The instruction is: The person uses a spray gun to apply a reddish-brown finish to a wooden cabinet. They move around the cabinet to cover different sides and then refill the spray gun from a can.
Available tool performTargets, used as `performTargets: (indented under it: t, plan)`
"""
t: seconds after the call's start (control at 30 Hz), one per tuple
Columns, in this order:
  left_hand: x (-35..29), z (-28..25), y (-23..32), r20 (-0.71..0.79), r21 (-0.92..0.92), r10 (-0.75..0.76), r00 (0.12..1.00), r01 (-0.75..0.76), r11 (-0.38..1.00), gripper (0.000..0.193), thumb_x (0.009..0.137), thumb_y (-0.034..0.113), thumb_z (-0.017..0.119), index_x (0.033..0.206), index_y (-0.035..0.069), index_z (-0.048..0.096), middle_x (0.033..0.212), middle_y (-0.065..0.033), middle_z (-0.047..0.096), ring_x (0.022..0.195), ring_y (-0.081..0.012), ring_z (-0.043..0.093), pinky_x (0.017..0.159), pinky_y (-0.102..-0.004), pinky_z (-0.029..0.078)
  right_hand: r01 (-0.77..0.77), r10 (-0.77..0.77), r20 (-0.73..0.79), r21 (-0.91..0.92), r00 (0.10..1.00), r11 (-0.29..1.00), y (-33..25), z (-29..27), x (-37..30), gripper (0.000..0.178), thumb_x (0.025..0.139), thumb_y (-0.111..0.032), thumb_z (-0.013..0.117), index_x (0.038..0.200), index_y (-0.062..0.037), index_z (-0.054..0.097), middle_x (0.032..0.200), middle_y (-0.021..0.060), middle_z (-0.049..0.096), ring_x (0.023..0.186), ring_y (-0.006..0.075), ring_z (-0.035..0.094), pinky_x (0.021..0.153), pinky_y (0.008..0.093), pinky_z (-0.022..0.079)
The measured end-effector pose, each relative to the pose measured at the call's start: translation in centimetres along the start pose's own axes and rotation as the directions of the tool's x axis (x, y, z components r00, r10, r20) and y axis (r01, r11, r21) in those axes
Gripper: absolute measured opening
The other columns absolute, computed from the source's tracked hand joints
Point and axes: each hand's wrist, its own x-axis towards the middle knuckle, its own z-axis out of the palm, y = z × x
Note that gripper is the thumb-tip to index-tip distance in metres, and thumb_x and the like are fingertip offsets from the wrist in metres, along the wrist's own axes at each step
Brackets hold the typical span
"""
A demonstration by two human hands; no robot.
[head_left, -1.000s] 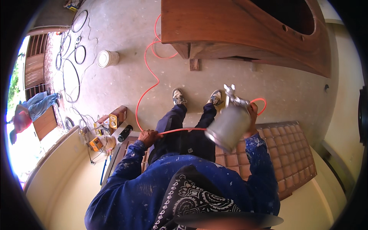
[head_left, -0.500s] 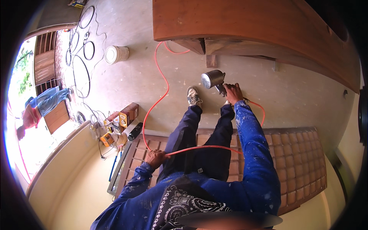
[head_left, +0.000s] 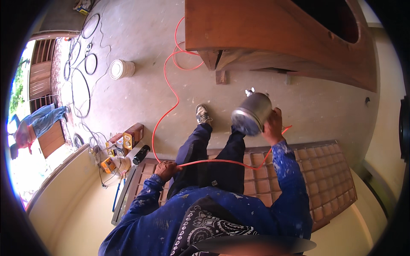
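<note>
My right hand (head_left: 273,128) is closed on a spray gun (head_left: 253,113); its metal cup faces up toward me and hides most of the body and handle. From behind that hand the red air hose (head_left: 213,161) loops back across my thighs. My left hand (head_left: 166,170) grips the same hose near my left thigh. Beyond it the hose curves forward over the floor to the wooden furniture piece (head_left: 256,34), a large reddish-brown one with a curved side at the far right. The gun is apart from that wood.
A tiled-pattern wooden panel (head_left: 318,179) leans behind my legs. At left are cardboard boxes (head_left: 133,135), a black can (head_left: 141,154), a white bucket (head_left: 122,69) and coiled black cables (head_left: 81,94). Another person (head_left: 32,128) bends by the doorway at far left.
My right hand has raised the spray gun closer to me, turning its cup upward. My left hand has shifted slightly left, still holding the hose. The view has moved a little.
</note>
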Motion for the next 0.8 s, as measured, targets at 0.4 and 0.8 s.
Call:
performTargets:
  t: [0.4, 0.8]
  plan:
    - [0.0, -2.1, 1.1, 0.040, 0.017, -0.009, 0.999, 0.009, 1.000, 0.044, 0.097, 0.050, 0.056, 0.092, 0.009, 0.071, 0.086, -0.0178, 0.069, 0.089, -0.0378, 0.068, 0.079, -0.0505, 0.052, -0.022, 0.026, -0.046, 0.076, 0.999, 0.997, -5.1, -8.7, 1.2, 0.030, 0.080, -0.022, 0.070, 0.107, -0.0094, 0.064, 0.097, 0.0062, 0.064, 0.092, 0.0250, 0.062, 0.088, 0.0452, 0.039]
    - [0.1, 1.5, -2.0, 0.123, 0.094, -0.047, 0.991, 0.035, 0.995, 0.047, 0.095, 0.057, 0.056, 0.097, 0.013, 0.074, 0.087, -0.0151, 0.069, 0.091, -0.0343, 0.067, 0.077, -0.0493, 0.052, -0.124, 0.115, 0.331, 0.008, 0.937, 0.992, 4.7, 20.6, -0.6, 0.064, 0.075, -0.018, 0.079, 0.134, -0.0110, 0.055, 0.099, 0.0156, 0.069, 0.094, 0.0334, 0.066, 0.094, 0.0495, 0.045]
